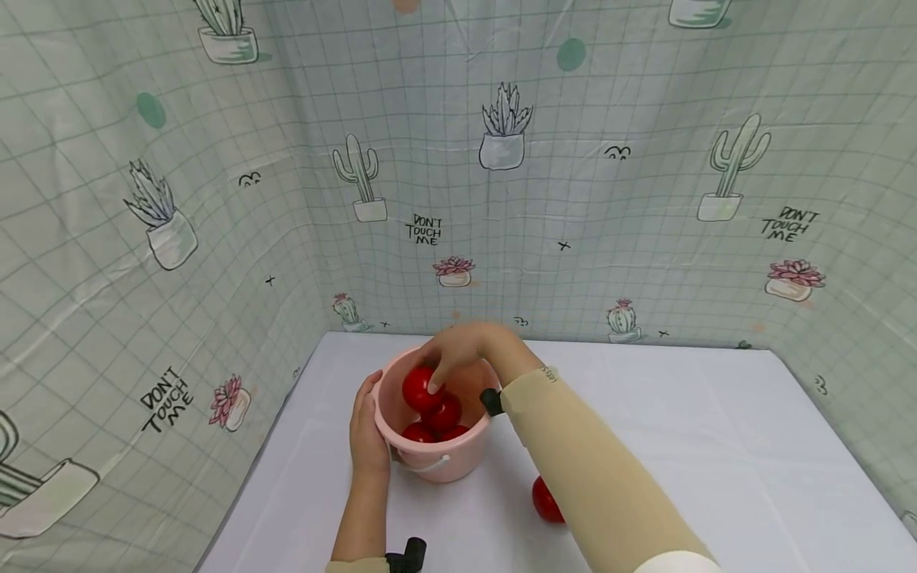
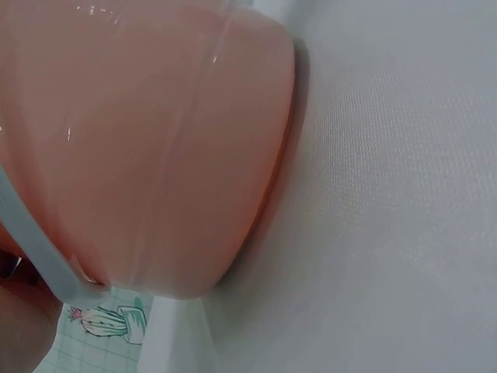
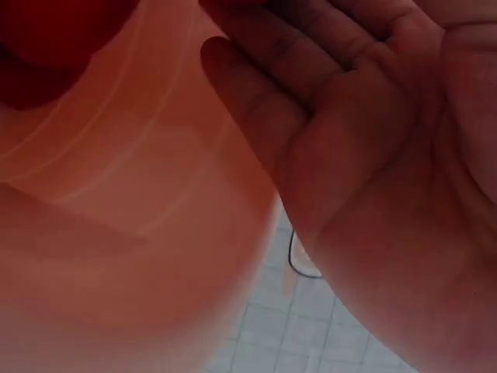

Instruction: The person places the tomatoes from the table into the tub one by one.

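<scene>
Head view, sleeve (image 1: pixel 595 469) half-hides loose tomato (image 1: pixel 546 500)

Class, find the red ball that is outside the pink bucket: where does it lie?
In the head view the loose ball lies on the white table, to the near right of the bucket, partly hidden behind the right forearm.
</scene>
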Available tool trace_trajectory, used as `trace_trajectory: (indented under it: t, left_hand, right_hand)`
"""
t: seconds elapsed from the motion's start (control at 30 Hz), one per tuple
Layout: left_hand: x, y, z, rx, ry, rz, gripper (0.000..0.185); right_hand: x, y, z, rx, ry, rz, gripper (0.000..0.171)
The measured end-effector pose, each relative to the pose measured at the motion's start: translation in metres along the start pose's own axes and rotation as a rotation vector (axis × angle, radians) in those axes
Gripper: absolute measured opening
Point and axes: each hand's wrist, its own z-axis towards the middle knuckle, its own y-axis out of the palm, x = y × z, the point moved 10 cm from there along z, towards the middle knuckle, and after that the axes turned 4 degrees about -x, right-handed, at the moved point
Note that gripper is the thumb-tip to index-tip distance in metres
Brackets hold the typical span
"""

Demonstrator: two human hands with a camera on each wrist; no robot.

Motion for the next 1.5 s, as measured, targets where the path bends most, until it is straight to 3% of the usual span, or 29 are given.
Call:
trace_trajectory:
  t: [0.27,0.37,0.5,0.73,0.9,1.03,1.13,1.33,1.5]
  left_hand:
    - [0.0,0.0,0.0,0.015,-0.001,0.002,0.04]
    - [0.0,0.0,-0.001,0.017,-0.007,0.004,0.039]
    - [0.001,-0.001,-0.001,0.018,-0.003,0.002,0.038]
    - [0.005,-0.001,0.0,0.035,0.019,0.022,0.038]
    - [0.006,-0.001,-0.002,0.041,0.027,0.038,0.039]
    - [0.004,-0.001,-0.003,0.05,0.019,0.038,0.041]
    - [0.002,-0.001,-0.003,0.054,0.01,0.027,0.041]
    - [0.003,0.001,-0.004,0.064,-0.007,0.022,0.04]
    - [0.004,0.001,-0.004,0.067,-0.002,0.01,0.04]
  right_hand:
    - [0.004,0.009,0.002,-0.013,0.091,0.066,0.045]
    - [0.003,0.006,-0.002,0.0,0.077,0.073,0.049]
    - [0.003,-0.004,-0.014,0.055,0.025,-0.004,0.051]
    - [0.017,-0.016,-0.062,0.173,-0.049,0.018,0.05]
    - [0.046,-0.011,-0.112,0.348,-0.047,0.082,0.048]
    - [0.075,0.013,-0.149,0.448,-0.043,0.11,0.049]
    - [0.099,0.044,-0.168,0.469,-0.026,0.124,0.054]
    - [0.136,0.115,-0.185,0.483,0.034,0.126,0.063]
    - [0.15,0.154,-0.189,0.485,0.09,0.185,0.072]
